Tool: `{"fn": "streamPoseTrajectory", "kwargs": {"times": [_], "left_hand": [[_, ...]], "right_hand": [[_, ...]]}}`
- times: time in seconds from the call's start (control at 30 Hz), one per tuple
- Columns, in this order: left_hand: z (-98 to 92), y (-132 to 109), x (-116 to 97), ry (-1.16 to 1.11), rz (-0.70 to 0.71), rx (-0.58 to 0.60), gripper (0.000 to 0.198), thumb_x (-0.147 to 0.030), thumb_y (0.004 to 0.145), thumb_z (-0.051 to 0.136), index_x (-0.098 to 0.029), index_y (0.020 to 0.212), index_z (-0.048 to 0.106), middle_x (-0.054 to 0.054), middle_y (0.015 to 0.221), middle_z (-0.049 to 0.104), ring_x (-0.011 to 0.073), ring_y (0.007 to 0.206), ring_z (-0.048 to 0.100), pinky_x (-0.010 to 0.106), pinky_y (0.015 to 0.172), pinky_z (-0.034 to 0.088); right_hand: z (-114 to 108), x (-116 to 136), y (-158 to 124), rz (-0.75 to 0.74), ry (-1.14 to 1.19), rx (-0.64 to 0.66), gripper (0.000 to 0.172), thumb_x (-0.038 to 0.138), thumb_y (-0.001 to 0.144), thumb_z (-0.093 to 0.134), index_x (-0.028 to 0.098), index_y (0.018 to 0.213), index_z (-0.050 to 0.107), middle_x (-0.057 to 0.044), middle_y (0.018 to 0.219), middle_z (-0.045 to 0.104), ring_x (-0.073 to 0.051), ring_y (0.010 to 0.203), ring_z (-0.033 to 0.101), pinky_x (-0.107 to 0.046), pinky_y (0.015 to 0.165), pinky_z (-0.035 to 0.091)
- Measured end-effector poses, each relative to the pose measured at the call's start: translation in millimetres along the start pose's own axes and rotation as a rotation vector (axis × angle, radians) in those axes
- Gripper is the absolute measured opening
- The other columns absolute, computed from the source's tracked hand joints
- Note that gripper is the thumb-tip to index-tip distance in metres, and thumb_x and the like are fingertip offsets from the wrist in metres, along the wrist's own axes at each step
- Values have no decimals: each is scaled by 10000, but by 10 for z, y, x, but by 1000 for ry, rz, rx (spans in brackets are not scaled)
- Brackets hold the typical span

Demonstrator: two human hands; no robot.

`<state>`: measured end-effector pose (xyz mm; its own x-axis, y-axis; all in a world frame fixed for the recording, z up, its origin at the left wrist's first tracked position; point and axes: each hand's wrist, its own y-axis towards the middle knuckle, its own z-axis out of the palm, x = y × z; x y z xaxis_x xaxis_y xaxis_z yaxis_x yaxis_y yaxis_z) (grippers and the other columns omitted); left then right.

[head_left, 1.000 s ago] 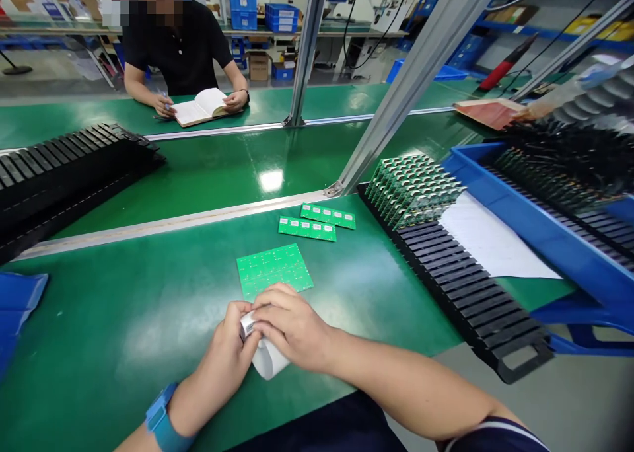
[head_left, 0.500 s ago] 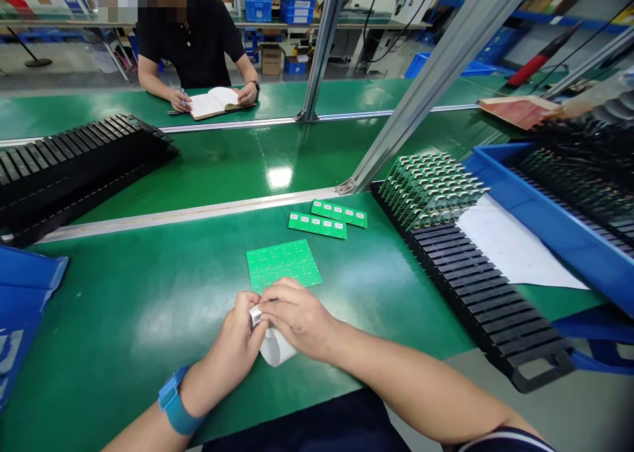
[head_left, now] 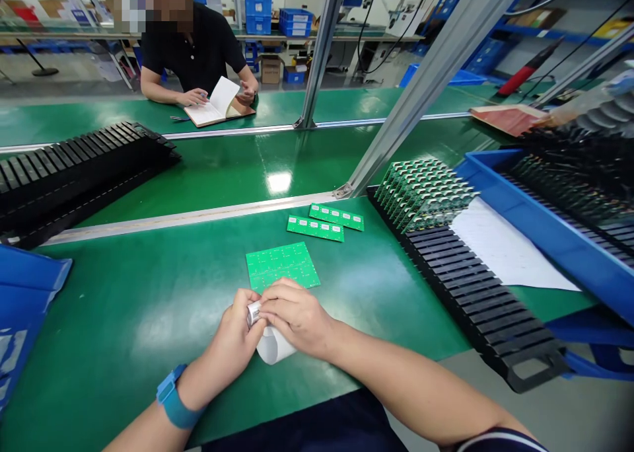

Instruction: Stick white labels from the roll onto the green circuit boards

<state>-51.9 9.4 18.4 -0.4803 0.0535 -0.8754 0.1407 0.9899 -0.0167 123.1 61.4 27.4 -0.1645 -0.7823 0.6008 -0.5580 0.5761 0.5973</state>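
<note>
A curled strip of white label paper hangs between my hands, with small dark print showing at its bent upper end. My left hand is closed on that end, thumb and forefinger pinching it. My right hand is closed over the same strip, its fingertips meeting the left thumb; whether a single label is between them is hidden. Just beyond the fingers lies a flat green circuit board panel, its near edge partly covered by my right hand. Farther back are two narrow green boards with white labels on them.
On the right, a black slotted rack holds upright circuit boards, beside white paper and a blue bin. Another black rack lies left. A metal post rises ahead. Across the table, a person handles a notebook.
My hands stay at the strip with barely any movement. The view has shifted slightly. Across the table, the person has lifted a notebook page.
</note>
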Motion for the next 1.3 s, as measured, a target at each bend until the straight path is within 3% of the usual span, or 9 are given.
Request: {"fn": "streamPoseTrajectory", "kwargs": {"times": [0.17,0.37,0.7,1.03,1.2,1.3], "left_hand": [[34,-19,29,-16,1,-36,136,-240,890,517,-233,1008,448,-14,816,595,176,681,600,288,621,435],[44,-11,18,-29,-9,-27,107,-241,897,516,-238,979,447,-21,776,592,179,670,608,290,621,450],[12,18,16,-34,10,-34,96,-245,868,513,-237,945,455,-33,775,576,164,654,581,274,599,417],[9,17,-19,-65,-6,-18,94,-235,870,504,-232,951,457,-48,751,545,155,635,552,263,587,408],[35,-34,57,-47,-11,-15,110,-283,945,560,-233,1009,486,-29,801,593,153,631,555,260,572,414],[29,-53,90,15,144,-15,142,-236,958,590,-247,1075,510,14,939,643,189,803,635,304,700,487]], "right_hand": [[8,8,-5,103,-62,97,217,148,1000,555,195,1156,697,-98,1057,702,-216,934,625,-399,841,553],[66,-29,-2,77,-83,89,195,149,1012,530,191,991,719,-87,977,705,-200,846,614,-367,784,552],[36,11,40,-12,-19,-34,168,146,1010,563,172,938,713,-71,917,719,-187,847,648,-355,785,562],[-50,111,21,39,-1,20,120,133,993,567,188,973,671,-86,1020,703,-207,929,639,-382,838,552],[-297,-48,300,243,108,46,92,133,965,619,194,907,656,-75,1062,707,-206,1026,656,-387,935,522],[-334,-379,592,440,93,77,139,118,915,687,185,799,649,-84,1091,710,-221,1062,660,-412,985,489]]}}
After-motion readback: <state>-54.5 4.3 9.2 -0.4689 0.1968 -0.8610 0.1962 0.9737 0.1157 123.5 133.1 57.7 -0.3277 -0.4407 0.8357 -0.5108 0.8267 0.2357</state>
